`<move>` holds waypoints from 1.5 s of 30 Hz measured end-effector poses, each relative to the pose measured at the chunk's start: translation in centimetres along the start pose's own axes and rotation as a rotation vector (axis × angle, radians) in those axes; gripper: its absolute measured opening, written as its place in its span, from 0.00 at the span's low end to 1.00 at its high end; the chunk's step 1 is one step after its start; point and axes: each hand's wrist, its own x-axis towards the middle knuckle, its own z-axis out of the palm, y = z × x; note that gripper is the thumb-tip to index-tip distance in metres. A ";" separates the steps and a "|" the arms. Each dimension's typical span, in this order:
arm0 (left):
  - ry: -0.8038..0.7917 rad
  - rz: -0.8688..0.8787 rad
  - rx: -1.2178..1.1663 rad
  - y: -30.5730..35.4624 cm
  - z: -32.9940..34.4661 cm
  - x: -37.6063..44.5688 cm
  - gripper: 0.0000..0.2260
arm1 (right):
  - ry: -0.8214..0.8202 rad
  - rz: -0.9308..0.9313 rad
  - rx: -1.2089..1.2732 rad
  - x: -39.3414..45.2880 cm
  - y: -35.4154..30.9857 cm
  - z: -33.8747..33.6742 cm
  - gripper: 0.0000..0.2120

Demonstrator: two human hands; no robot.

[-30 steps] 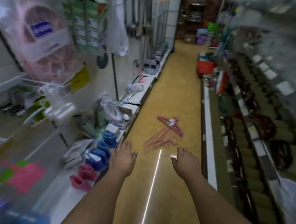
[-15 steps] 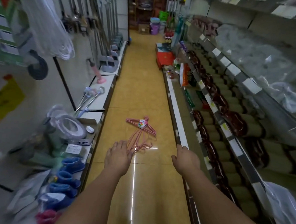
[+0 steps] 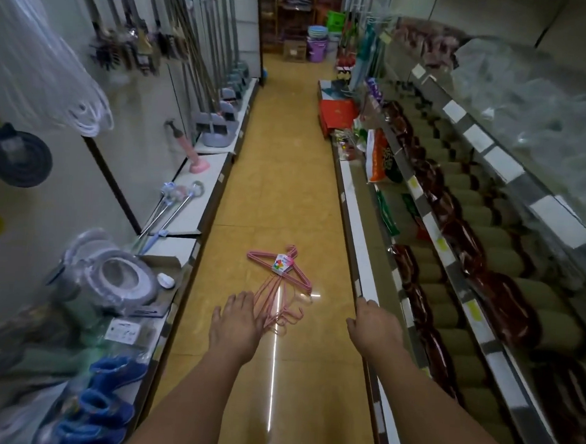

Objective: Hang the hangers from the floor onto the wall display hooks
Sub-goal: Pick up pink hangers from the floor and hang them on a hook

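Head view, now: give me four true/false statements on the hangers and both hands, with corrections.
1. The pink hangers lie on the floor. True.
2. The left hand has lifted a hanger. False: it reaches toward them with fingers straight, gripping nothing.
3. The right hand holds a hanger. False: it holds nothing, beside the shelf edge.
4. One bundle of hangers carries a paper label. True.

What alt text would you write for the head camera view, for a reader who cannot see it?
A bundle of pink hangers lies on the yellow floor of a narrow shop aisle, while the person's left hand reaches toward it with fingers extended. The right hand is stretched out near the edge of the right-hand shelf. Both hands hold nothing.
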 end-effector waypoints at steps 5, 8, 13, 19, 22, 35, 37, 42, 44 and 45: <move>-0.031 -0.077 -0.030 2.0 0.8 5.4 0.26 | -0.016 -0.068 -0.003 7.2 1.1 -0.7 0.17; -0.046 -0.108 -0.022 1.9 1.2 8.4 0.26 | -0.051 -0.099 -0.010 10.8 1.1 -0.4 0.17; -0.068 -0.140 -0.038 0.7 2.3 13.8 0.26 | -0.118 -0.148 -0.015 16.4 -0.3 1.4 0.16; -0.096 -0.166 -0.066 -3.1 4.1 20.6 0.26 | -0.154 -0.147 0.004 23.2 -4.2 3.7 0.16; -0.126 -0.182 -0.061 -5.5 5.2 24.0 0.26 | -0.184 -0.148 0.005 26.6 -6.3 5.2 0.17; -0.193 -0.260 -0.083 -13.1 19.5 35.5 0.26 | -0.319 -0.198 -0.091 38.7 -10.5 22.4 0.22; -0.195 -0.278 -0.074 -14.1 22.7 37.6 0.27 | -0.345 -0.230 -0.101 40.5 -10.7 25.9 0.21; -0.219 -0.296 -0.112 -16.0 31.9 42.2 0.26 | -0.413 -0.277 -0.140 44.4 -10.3 35.1 0.19; -0.228 -0.298 -0.112 -16.8 35.2 44.1 0.26 | -0.412 -0.278 -0.134 46.3 -10.5 38.7 0.19; -0.233 -0.301 -0.112 -17.4 36.9 45.1 0.26 | -0.410 -0.277 -0.121 47.3 -10.6 40.6 0.19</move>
